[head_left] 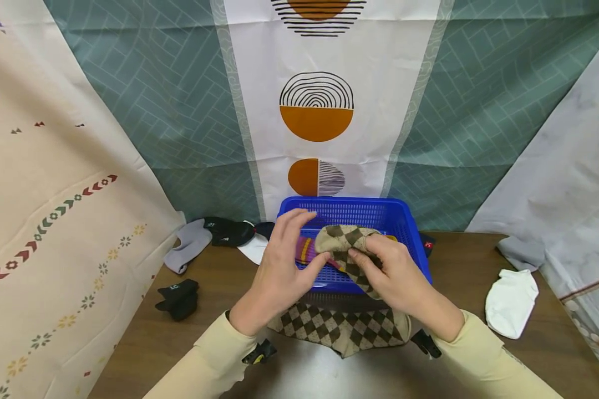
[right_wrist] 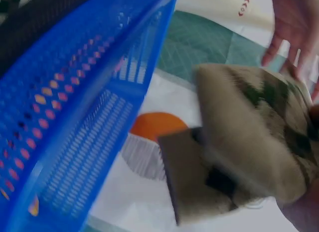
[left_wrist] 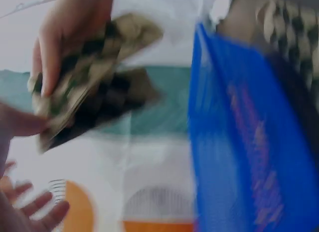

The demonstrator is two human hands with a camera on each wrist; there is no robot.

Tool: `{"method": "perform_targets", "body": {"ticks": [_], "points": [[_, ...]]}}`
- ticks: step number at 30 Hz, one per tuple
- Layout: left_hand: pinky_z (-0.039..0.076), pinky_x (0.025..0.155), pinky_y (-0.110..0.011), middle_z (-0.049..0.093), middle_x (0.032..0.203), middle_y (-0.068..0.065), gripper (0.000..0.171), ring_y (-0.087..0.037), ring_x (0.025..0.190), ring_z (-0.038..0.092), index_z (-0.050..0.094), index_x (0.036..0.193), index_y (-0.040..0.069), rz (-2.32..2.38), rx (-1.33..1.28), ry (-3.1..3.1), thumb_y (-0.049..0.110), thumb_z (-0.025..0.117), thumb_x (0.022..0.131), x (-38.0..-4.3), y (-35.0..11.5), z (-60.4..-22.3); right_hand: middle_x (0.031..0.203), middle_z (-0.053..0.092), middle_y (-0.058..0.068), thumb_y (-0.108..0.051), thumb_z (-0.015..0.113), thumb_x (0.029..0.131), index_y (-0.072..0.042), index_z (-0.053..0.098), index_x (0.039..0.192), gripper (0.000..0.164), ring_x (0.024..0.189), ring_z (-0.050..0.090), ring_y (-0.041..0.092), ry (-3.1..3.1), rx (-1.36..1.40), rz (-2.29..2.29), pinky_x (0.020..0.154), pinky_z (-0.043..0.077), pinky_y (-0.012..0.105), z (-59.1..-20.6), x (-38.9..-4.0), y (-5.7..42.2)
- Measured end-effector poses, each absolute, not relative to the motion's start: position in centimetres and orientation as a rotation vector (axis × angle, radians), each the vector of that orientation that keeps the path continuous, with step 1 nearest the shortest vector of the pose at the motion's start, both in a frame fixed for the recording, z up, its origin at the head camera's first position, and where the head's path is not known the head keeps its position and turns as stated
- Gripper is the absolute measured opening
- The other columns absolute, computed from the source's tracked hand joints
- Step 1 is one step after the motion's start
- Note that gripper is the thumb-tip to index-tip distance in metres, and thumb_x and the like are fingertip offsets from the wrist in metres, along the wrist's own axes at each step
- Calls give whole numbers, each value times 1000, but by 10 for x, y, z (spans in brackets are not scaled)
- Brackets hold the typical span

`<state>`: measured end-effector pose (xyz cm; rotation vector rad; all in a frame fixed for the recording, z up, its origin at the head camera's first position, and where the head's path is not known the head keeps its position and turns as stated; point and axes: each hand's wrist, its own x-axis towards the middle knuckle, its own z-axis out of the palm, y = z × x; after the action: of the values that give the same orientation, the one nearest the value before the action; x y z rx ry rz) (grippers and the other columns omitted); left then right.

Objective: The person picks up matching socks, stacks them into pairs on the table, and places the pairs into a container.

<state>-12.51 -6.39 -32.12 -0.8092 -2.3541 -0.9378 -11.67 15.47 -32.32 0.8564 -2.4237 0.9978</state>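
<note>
My right hand [head_left: 396, 271] pinches a beige and brown argyle sock [head_left: 346, 238] over the blue basket [head_left: 414, 238]. The sock is bent over, and part of it hangs below the fingers. To its left, my left hand [head_left: 284, 266] has its fingers spread, with the thumb tip close to the sock's edge. In the left wrist view the sock [left_wrist: 89, 77] shows as two layers, its lower end blurred. A second argyle sock [head_left: 329, 327] lies in front of the basket. Inside the basket is a pink-purple sock with yellow stripes [head_left: 305, 250], partly hidden behind the hands.
On the brown table [head_left: 454, 310], a grey sock [head_left: 187, 244], black socks [head_left: 227, 231] and a dark folded sock [head_left: 179, 299] lie to the left. A white sock [head_left: 511, 302] and a grey one [head_left: 521, 253] lie at right. Patterned cloth [head_left: 319, 166] hangs behind.
</note>
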Motion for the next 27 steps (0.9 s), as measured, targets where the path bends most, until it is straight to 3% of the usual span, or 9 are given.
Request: {"method": "perform_targets", "body": {"ticks": [3, 6, 8, 12, 14, 16, 19, 24, 27], "points": [[29, 111, -42, 22, 154, 1, 87, -18, 143, 18, 34, 143, 26, -659, -1099, -2366, 34, 82, 70, -130, -61, -311, 67, 44, -11, -16, 60, 91, -22, 56, 79, 14, 59, 41, 3, -2564, 978, 813, 54, 37, 19, -318, -118, 157], [22, 113, -48, 16, 156, 9, 102, -15, 146, 7, 24, 147, 33, -533, -1371, -2449, 44, 83, 65, -135, -51, -304, 68, 50, -13, -13, 63, 88, -22, 56, 79, 15, 62, 48, 1, -2655, 1094, 522, 59, 43, 19, -314, -119, 155], [17, 115, -49, 22, 154, 14, 104, -11, 145, 13, 21, 147, 34, -512, -1476, -2539, 46, 82, 65, -139, -43, -302, 70, 54, -15, -11, 64, 87, -23, 58, 80, 15, 64, 52, 2, -2676, 1158, 373, 61, 45, 19, -312, -118, 152], [13, 117, -44, 50, 134, 17, 83, -4, 125, 47, 37, 139, 30, -470, -1526, -2715, 42, 80, 70, -145, -34, -304, 64, 45, -16, -5, 61, 87, -26, 57, 77, 23, 57, 43, 1, -2710, 1240, 316, 54, 38, 16, -308, -114, 146], [32, 109, -34, 62, 111, 17, 61, -1, 100, 60, 52, 124, 28, -460, -1492, -2765, 42, 79, 71, -147, -36, -306, 61, 36, -15, -7, 60, 88, -26, 53, 75, 24, 54, 37, 2, -2722, 1246, 350, 51, 33, 15, -306, -113, 147], [46, 89, -24, 63, 91, 19, 45, -1, 78, 60, 59, 109, 27, -451, -1439, -2784, 44, 77, 72, -148, -40, -309, 62, 38, -15, -9, 62, 87, -26, 54, 77, 22, 54, 38, 1, -2711, 1241, 383, 52, 34, 16, -303, -112, 150], [40, 55, -18, 51, 66, 16, 29, -3, 58, 48, 60, 87, 26, -415, -1359, -2795, 47, 76, 73, -151, -52, -312, 69, 52, -20, -14, 67, 86, -29, 61, 86, 16, 62, 46, -3, -2698, 1197, 415, 59, 42, 17, -299, -114, 162], [31, 49, -21, 31, 55, 13, 34, -3, 53, 38, 52, 64, 25, -353, -1198, -2785, 51, 73, 74, -158, -76, -318, 83, 63, -21, -14, 69, 84, -31, 66, 95, 20, 68, 51, -5, -2731, 1079, 459, 61, 45, 18, -297, -121, 188], [34, 48, -18, 35, 56, 16, 32, -2, 53, 39, 56, 64, 28, -378, -1113, -2772, 55, 72, 73, -163, -88, -317, 86, 64, -19, -11, 68, 84, -28, 67, 97, 21, 68, 53, -4, -2747, 1034, 504, 60, 46, 18, -297, -124, 202]]}}
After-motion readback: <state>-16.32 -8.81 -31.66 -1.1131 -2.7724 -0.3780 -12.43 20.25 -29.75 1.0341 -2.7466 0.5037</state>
